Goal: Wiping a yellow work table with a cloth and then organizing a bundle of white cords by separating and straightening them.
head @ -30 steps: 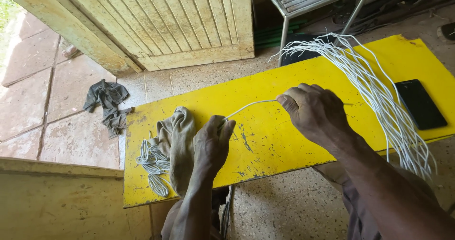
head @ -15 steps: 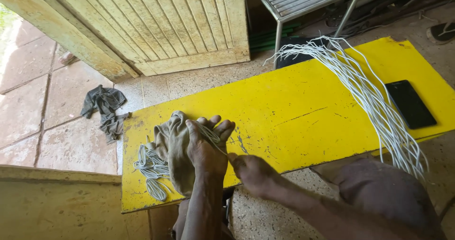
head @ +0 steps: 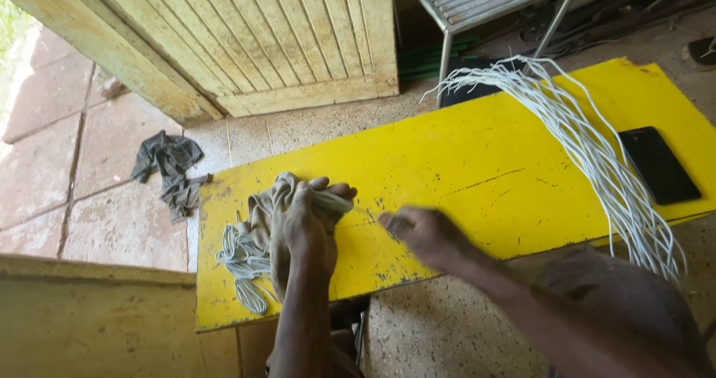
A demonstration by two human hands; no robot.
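Note:
My left hand [head: 307, 221] presses a dirty grey cloth [head: 270, 221] onto the yellow table [head: 462, 169] and closes over a thin white cord [head: 344, 205] that runs through the cloth. My right hand [head: 421, 236], blurred, pinches the same cord just to the right of the left hand. Looped white cords [head: 240, 262] lie piled at the table's left end beside the cloth. A long bundle of white cords [head: 589, 139] lies across the table's right side and hangs over its near edge.
A black phone [head: 658, 165] lies flat at the table's right end. A dark rag [head: 171, 165] sits on the paved floor to the left. A wooden slatted door [head: 253, 42] and a metal-legged frame [head: 485, 5] stand behind the table.
My right hand has drawn the cord from the table's middle back toward my left hand. My left hand has shifted onto the cloth and closed over the cord.

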